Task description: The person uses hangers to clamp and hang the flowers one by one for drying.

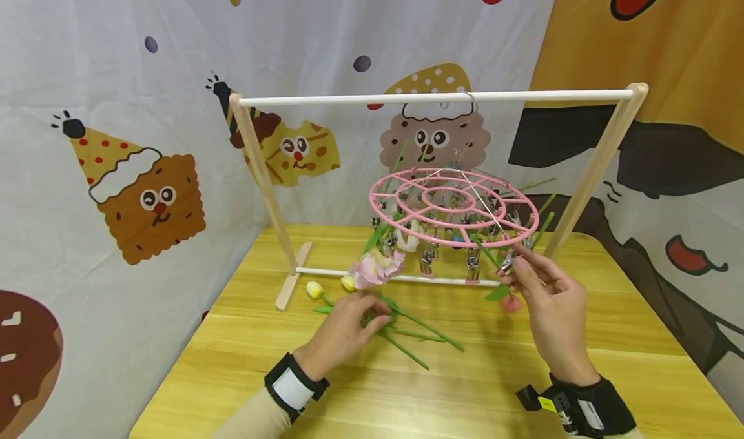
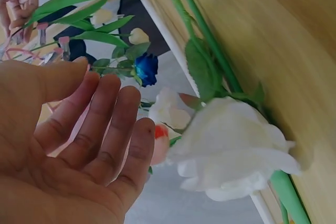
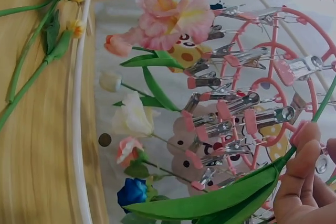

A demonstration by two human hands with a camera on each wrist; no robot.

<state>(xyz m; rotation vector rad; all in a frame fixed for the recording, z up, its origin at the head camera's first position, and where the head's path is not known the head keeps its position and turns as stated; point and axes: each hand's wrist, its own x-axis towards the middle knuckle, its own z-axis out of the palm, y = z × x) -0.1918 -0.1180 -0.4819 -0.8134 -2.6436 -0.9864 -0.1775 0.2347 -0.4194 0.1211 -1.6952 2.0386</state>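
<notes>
A round pink clip hanger (image 1: pixel 453 242) hangs with artificial flowers clipped below it, among them a pink ruffled flower (image 1: pixel 376 269) and a blue rose (image 3: pixel 132 192). At the hanger's right edge my right hand (image 1: pixel 552 297) pinches a metal clip (image 1: pixel 507 261). A green tulip stem (image 3: pixel 286 157) passes by its fingertips, and a pink bloom (image 1: pixel 511 304) hangs below. My left hand (image 1: pixel 351 323) is low over loose flower stems (image 1: pixel 430 328) on the table, its fingers relaxed and bent. Nothing sits in its palm in the left wrist view; a white rose (image 2: pixel 231 150) lies beyond the fingers.
A wooden stand with a white top bar (image 1: pixel 349 99) carries the hanger. Its lower white bar (image 1: pixel 320 272) runs just above the wooden table (image 1: pixel 244 361). Yellow tulips (image 1: pixel 314 289) lie near the left foot (image 1: pixel 293 277). A printed curtain (image 1: pixel 174 51) hangs behind.
</notes>
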